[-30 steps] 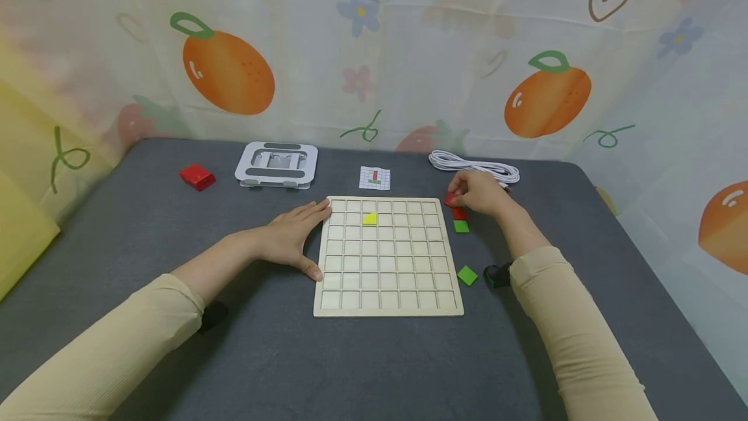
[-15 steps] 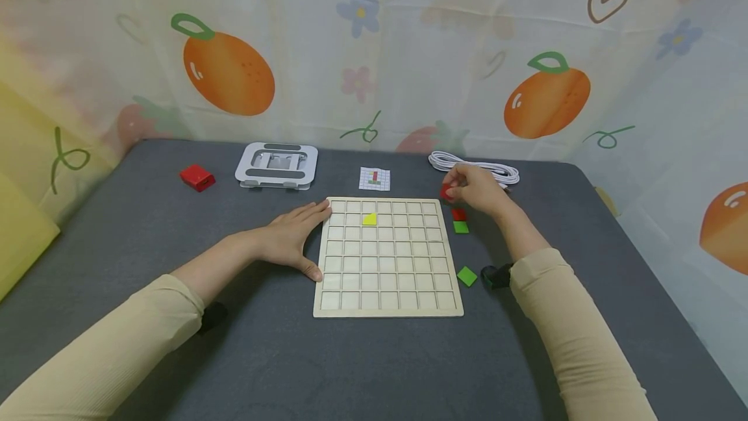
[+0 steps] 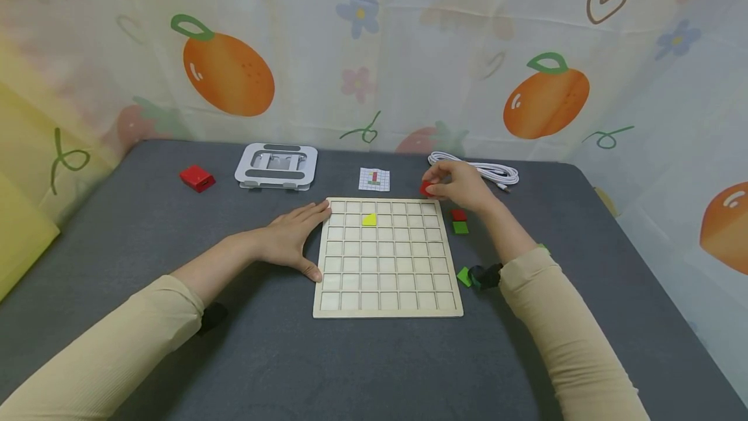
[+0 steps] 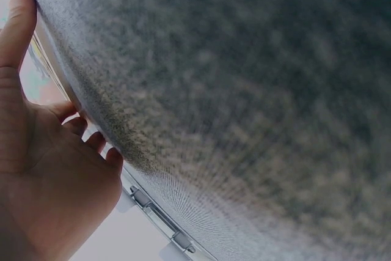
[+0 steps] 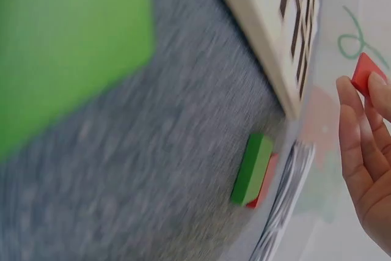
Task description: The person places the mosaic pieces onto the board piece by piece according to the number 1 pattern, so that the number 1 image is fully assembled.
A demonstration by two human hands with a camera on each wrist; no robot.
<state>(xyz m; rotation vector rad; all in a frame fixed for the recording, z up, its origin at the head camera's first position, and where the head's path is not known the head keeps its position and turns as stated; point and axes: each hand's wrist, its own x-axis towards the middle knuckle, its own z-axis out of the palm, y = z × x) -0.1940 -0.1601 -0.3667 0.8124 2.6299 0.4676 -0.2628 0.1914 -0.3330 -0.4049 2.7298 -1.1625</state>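
A pale wooden grid board (image 3: 386, 258) lies on the dark table, with one yellow tile (image 3: 369, 219) in its upper-left area. My left hand (image 3: 286, 239) rests along the board's left edge, thumb and fingertips spread against it. Between thumb and fingers of my right hand (image 3: 458, 185) a red tile (image 3: 426, 188) is pinched, just off the board's far right corner; the right wrist view shows this red tile (image 5: 365, 73) too. Right of the board lie another red tile (image 3: 458, 215) and a green tile (image 3: 460, 227), touching. A second green tile (image 3: 464, 277) is partly hidden by the wrist camera.
Behind the board lies a small paper card (image 3: 374, 179) with a coloured grid pattern. A grey-white folding stand (image 3: 276, 165) and a red box-like object (image 3: 197, 177) are at the back left. A coiled white cable (image 3: 497, 171) lies at the back right.
My right hand has lifted the red tile from beside the other red one and carried it left towards the board's far right corner. The left hand has stayed in place.
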